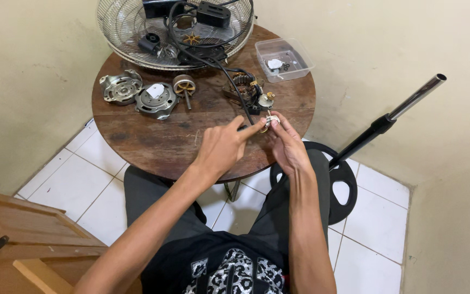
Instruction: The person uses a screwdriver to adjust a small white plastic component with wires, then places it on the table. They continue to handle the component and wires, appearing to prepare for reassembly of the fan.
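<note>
Nearest the lens sit my black patterned shirt (229,269) and grey-trousered knees, with both forearms reaching out over the round wooden table (153,144). My right hand (288,148) pinches a small pale metal part (271,121) between thumb and fingertips, fingers closed snugly on it just above the table's near edge. My left hand (221,148) is half curled, its index finger stretched out so the tip touches that same part; it grips nothing itself. A black cable (229,76) runs from the fan grille (121,27) down to the copper-wound stator (243,87) just beyond my fingers.

To do this well, I judge the right-hand pinch should stay steady and low over the wood while the left fingertip works lightly, so that nothing tiny drops off the edge.

Well apart to the left lie two grey motor housings (137,92) and a rotor with its shaft (184,87); a clear plastic tray (284,59) stands at the far right. I cannot make out the part's exact shape, or whether wires join it to the stator; my fingers cover much of it.
</note>
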